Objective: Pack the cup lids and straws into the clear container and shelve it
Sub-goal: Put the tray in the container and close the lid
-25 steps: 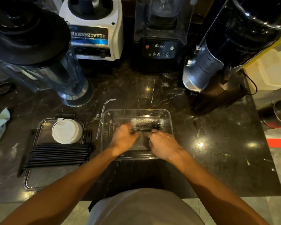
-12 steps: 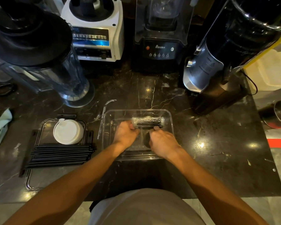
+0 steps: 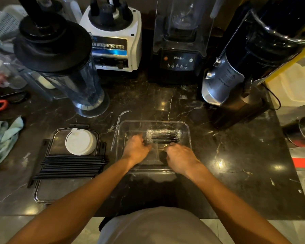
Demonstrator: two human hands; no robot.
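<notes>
A plastic-wrapped bundle of black straws lies crosswise on the floor of the clear container, toward its far wall. The left hand is inside the container, its fingers curled at the bundle's left end; whether they actually pinch the wrap is hidden behind the knuckles. The right hand is also inside, fingers curled under near the bundle's near edge, with something dark just beneath them that I cannot identify; its hold cannot be told either.

Left of the left fingers, outside the container, a clear lid with black clips lies flat on the dark marble counter. On it sit a stack of white cup lids and, nearer the person, a row of loose black straws laid side by side. A strip of clear wrap lies just beyond the left fingers, against the container's left wall.

Beyond the fingertips stand a blender jar with a black lid, a white blender base, a black blender in a clear enclosure and a dark grinder-like machine. A pale green cloth lies far to the left.
</notes>
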